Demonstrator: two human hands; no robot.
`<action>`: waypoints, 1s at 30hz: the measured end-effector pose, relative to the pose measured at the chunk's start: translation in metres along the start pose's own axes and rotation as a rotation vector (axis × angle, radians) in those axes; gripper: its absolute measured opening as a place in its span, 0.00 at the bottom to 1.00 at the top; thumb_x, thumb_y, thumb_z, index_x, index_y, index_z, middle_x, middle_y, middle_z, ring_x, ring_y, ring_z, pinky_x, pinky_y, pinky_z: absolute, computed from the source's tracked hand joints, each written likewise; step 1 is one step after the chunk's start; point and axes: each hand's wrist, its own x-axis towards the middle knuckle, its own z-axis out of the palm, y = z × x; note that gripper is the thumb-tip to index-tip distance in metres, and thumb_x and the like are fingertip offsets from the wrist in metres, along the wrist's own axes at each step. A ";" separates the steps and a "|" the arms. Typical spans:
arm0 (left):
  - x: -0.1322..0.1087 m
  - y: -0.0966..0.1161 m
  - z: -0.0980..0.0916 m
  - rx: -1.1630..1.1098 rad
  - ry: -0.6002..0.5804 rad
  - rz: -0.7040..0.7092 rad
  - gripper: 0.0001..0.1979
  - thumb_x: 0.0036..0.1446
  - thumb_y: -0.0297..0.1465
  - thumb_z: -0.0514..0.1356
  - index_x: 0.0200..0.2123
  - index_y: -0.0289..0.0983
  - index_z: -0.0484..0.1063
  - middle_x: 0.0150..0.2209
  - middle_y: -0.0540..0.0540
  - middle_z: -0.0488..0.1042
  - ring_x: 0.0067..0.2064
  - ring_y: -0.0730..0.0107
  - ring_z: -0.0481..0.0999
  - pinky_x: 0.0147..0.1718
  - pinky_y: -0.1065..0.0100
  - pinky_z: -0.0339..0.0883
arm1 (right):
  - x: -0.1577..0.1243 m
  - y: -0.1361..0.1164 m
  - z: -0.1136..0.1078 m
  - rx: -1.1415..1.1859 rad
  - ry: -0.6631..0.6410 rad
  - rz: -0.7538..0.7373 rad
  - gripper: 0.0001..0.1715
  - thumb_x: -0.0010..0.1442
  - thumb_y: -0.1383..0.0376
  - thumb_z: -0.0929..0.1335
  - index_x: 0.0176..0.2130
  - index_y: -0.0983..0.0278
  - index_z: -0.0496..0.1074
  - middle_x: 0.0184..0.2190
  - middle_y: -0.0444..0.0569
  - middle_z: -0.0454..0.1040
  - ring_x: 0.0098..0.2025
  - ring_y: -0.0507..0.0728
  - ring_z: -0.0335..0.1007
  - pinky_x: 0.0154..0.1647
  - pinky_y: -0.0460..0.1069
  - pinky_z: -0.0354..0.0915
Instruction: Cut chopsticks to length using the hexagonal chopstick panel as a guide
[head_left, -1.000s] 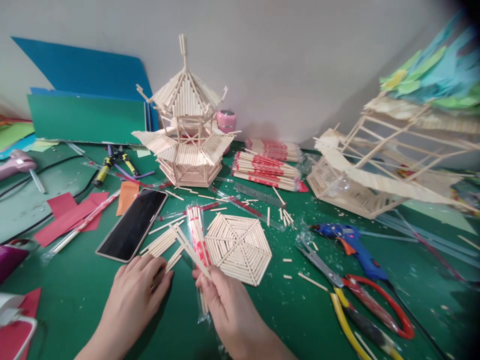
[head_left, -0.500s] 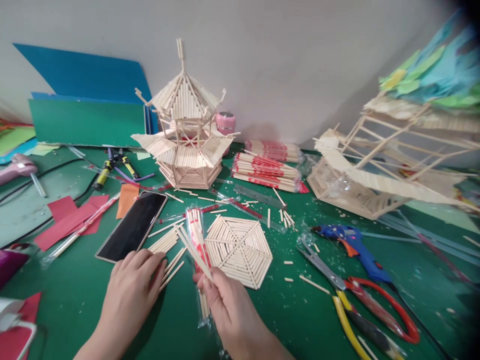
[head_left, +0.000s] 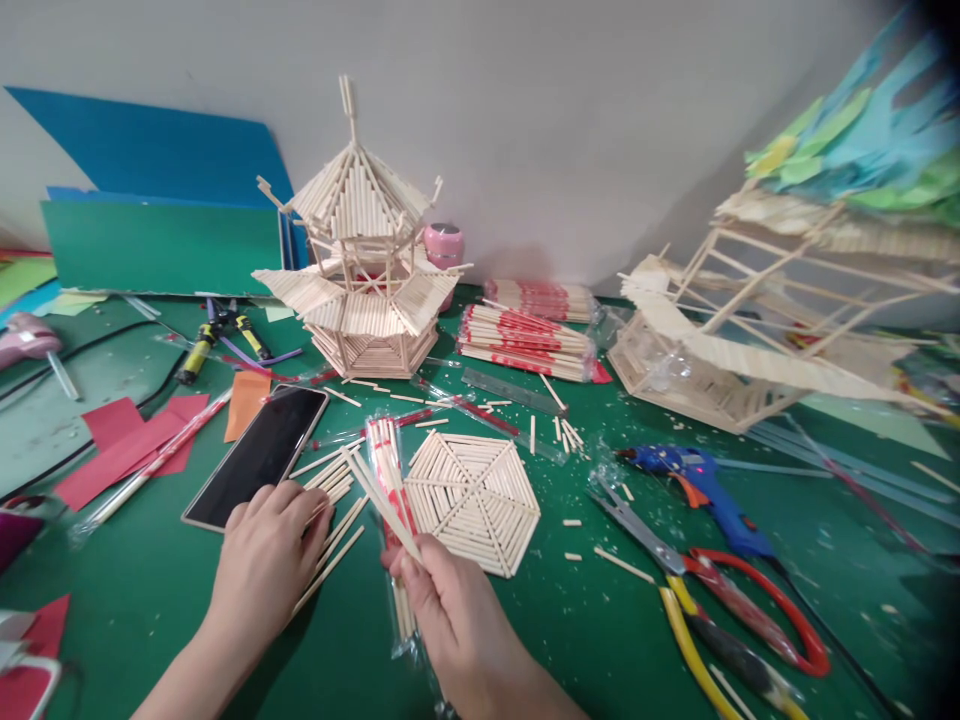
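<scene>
My right hand (head_left: 454, 605) is closed around a few pale wooden sticks (head_left: 379, 500), which point up and to the left. Under them lies a clear packet of chopsticks (head_left: 384, 450) with red print, close to my fingers. My left hand (head_left: 268, 550) rests on the loose wooden sticks (head_left: 341, 545) on the table; its fingers are curled over them, and the fingertips are partly hidden. A flat octagonal panel of sticks (head_left: 476, 500) lies just beyond my right hand.
A phone (head_left: 255, 455) lies left of the sticks. A stick pagoda (head_left: 352, 270) stands behind, with chopstick packs (head_left: 525, 340) beside it. On the right are a blue glue gun (head_left: 697, 480), red-handled shears (head_left: 750, 600) and another stick building (head_left: 750, 320).
My left hand has shifted slightly forward over the loose sticks. My right hand keeps its sticks in nearly the same place. The whole view has moved a little.
</scene>
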 end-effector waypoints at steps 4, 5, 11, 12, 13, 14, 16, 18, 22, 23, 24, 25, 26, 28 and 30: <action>0.000 0.001 -0.001 -0.008 -0.016 -0.008 0.14 0.58 0.33 0.50 0.30 0.37 0.74 0.30 0.43 0.75 0.34 0.58 0.72 0.29 0.63 0.59 | 0.000 0.001 0.000 0.003 0.003 0.000 0.20 0.65 0.59 0.54 0.39 0.66 0.69 0.31 0.52 0.74 0.35 0.56 0.70 0.37 0.47 0.63; 0.000 0.001 -0.001 -0.012 -0.020 -0.007 0.14 0.58 0.33 0.50 0.30 0.37 0.74 0.30 0.43 0.75 0.34 0.58 0.72 0.29 0.63 0.59 | 0.000 0.000 0.000 0.004 0.003 0.000 0.20 0.65 0.59 0.54 0.39 0.66 0.69 0.31 0.52 0.74 0.35 0.56 0.70 0.37 0.47 0.63; -0.002 0.001 0.002 -0.036 -0.010 0.020 0.13 0.58 0.33 0.51 0.30 0.37 0.74 0.29 0.44 0.74 0.33 0.59 0.72 0.29 0.64 0.58 | 0.000 0.000 0.000 -0.010 0.009 -0.008 0.20 0.65 0.59 0.54 0.39 0.66 0.69 0.32 0.52 0.74 0.34 0.55 0.70 0.36 0.47 0.63; -0.002 0.001 0.002 -0.034 -0.005 0.027 0.13 0.58 0.33 0.51 0.30 0.37 0.74 0.29 0.44 0.74 0.33 0.59 0.72 0.28 0.65 0.58 | 0.000 0.000 0.000 -0.011 0.008 -0.010 0.20 0.65 0.59 0.54 0.39 0.66 0.69 0.31 0.52 0.74 0.34 0.55 0.70 0.36 0.47 0.63; -0.003 0.001 0.002 -0.031 0.000 0.033 0.13 0.58 0.33 0.51 0.30 0.37 0.74 0.28 0.44 0.74 0.33 0.60 0.72 0.28 0.65 0.58 | 0.000 0.000 0.000 -0.010 0.006 -0.012 0.20 0.65 0.59 0.54 0.39 0.66 0.69 0.31 0.52 0.74 0.34 0.55 0.70 0.36 0.46 0.63; -0.003 0.001 0.003 -0.028 0.004 0.038 0.13 0.58 0.33 0.51 0.29 0.37 0.74 0.28 0.45 0.74 0.32 0.60 0.72 0.28 0.65 0.57 | 0.000 0.000 -0.001 -0.008 0.005 -0.013 0.20 0.65 0.59 0.54 0.39 0.66 0.69 0.31 0.51 0.74 0.34 0.55 0.70 0.35 0.46 0.63; -0.003 0.002 0.003 -0.031 0.009 0.042 0.13 0.58 0.34 0.51 0.29 0.37 0.74 0.28 0.45 0.74 0.32 0.60 0.72 0.28 0.65 0.57 | 0.000 -0.001 -0.001 -0.003 0.006 -0.010 0.20 0.65 0.59 0.54 0.39 0.66 0.69 0.31 0.51 0.74 0.34 0.54 0.70 0.35 0.46 0.63; -0.002 0.001 0.002 -0.051 0.007 0.035 0.14 0.58 0.34 0.50 0.29 0.37 0.74 0.28 0.44 0.74 0.32 0.60 0.72 0.28 0.65 0.58 | 0.000 -0.002 -0.001 -0.001 0.007 -0.007 0.20 0.65 0.59 0.54 0.39 0.66 0.69 0.32 0.52 0.74 0.34 0.55 0.70 0.35 0.46 0.63; 0.001 -0.004 0.002 -0.061 0.046 -0.002 0.15 0.59 0.35 0.49 0.32 0.36 0.74 0.30 0.43 0.74 0.33 0.59 0.71 0.29 0.63 0.59 | 0.000 -0.001 -0.001 -0.001 0.008 -0.010 0.20 0.66 0.59 0.54 0.40 0.66 0.69 0.32 0.52 0.74 0.35 0.55 0.70 0.36 0.46 0.63; 0.002 -0.006 0.002 -0.051 0.059 -0.011 0.16 0.59 0.35 0.49 0.32 0.36 0.74 0.30 0.43 0.74 0.33 0.58 0.71 0.30 0.63 0.59 | 0.000 -0.001 -0.001 -0.001 0.007 -0.011 0.20 0.66 0.59 0.54 0.40 0.66 0.69 0.32 0.52 0.74 0.35 0.55 0.70 0.36 0.47 0.63; 0.004 -0.007 0.002 -0.042 0.066 -0.018 0.16 0.59 0.35 0.48 0.32 0.36 0.74 0.29 0.43 0.74 0.33 0.58 0.71 0.30 0.62 0.59 | 0.000 0.000 -0.001 -0.001 0.006 -0.012 0.21 0.66 0.59 0.54 0.40 0.66 0.69 0.32 0.51 0.73 0.35 0.55 0.70 0.37 0.47 0.63; 0.006 -0.008 0.001 -0.036 0.067 -0.026 0.17 0.59 0.35 0.48 0.32 0.36 0.74 0.29 0.44 0.74 0.33 0.58 0.71 0.30 0.62 0.60 | 0.000 0.000 -0.001 -0.001 0.005 -0.012 0.21 0.66 0.58 0.54 0.40 0.66 0.69 0.31 0.51 0.73 0.35 0.55 0.70 0.37 0.47 0.63; 0.007 -0.009 0.001 -0.032 0.061 -0.029 0.17 0.59 0.35 0.47 0.32 0.36 0.74 0.28 0.44 0.73 0.33 0.58 0.71 0.30 0.62 0.60 | 0.000 0.000 -0.001 -0.002 0.007 -0.011 0.21 0.66 0.58 0.54 0.40 0.66 0.69 0.32 0.51 0.73 0.35 0.55 0.70 0.37 0.47 0.63; 0.010 -0.010 0.000 -0.024 0.035 -0.036 0.18 0.60 0.35 0.46 0.34 0.36 0.75 0.28 0.44 0.73 0.33 0.58 0.71 0.30 0.62 0.60 | 0.000 0.000 0.000 -0.004 0.015 -0.011 0.21 0.66 0.58 0.54 0.40 0.66 0.69 0.32 0.51 0.73 0.34 0.55 0.69 0.37 0.47 0.63; 0.011 -0.010 -0.002 -0.016 -0.002 -0.039 0.18 0.59 0.36 0.46 0.35 0.36 0.75 0.28 0.45 0.72 0.33 0.58 0.71 0.30 0.62 0.61 | 0.000 0.000 0.000 -0.005 0.019 -0.012 0.21 0.66 0.58 0.54 0.40 0.66 0.69 0.32 0.51 0.74 0.34 0.55 0.69 0.37 0.47 0.63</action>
